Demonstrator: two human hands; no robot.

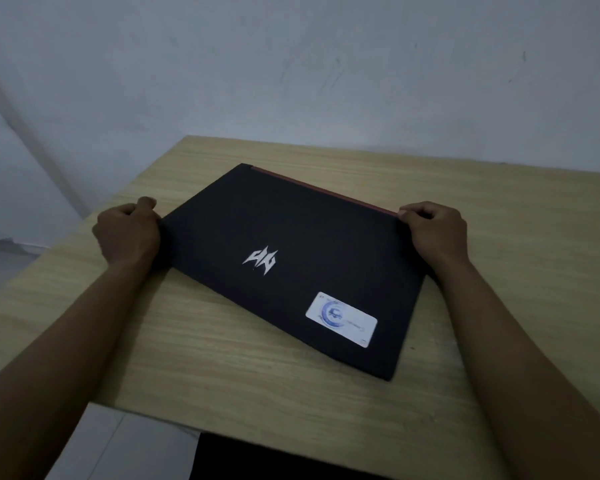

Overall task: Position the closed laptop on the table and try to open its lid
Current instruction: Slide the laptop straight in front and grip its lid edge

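Note:
A closed black laptop (312,244) lies flat on the light wooden table (222,358), turned at an angle. Its lid bears a silver logo, a white sticker near the front right, and a red strip along the far edge. My left hand (127,233) grips the laptop's left corner, fingers curled around the edge. My right hand (433,233) holds the far right corner by the red strip, fingers curled. The lid is down.
A pale wall rises just behind the table's far edge. The table's left edge drops to a light floor (0,268). Below the near edge sit a white surface (118,448) and a dark object (274,459).

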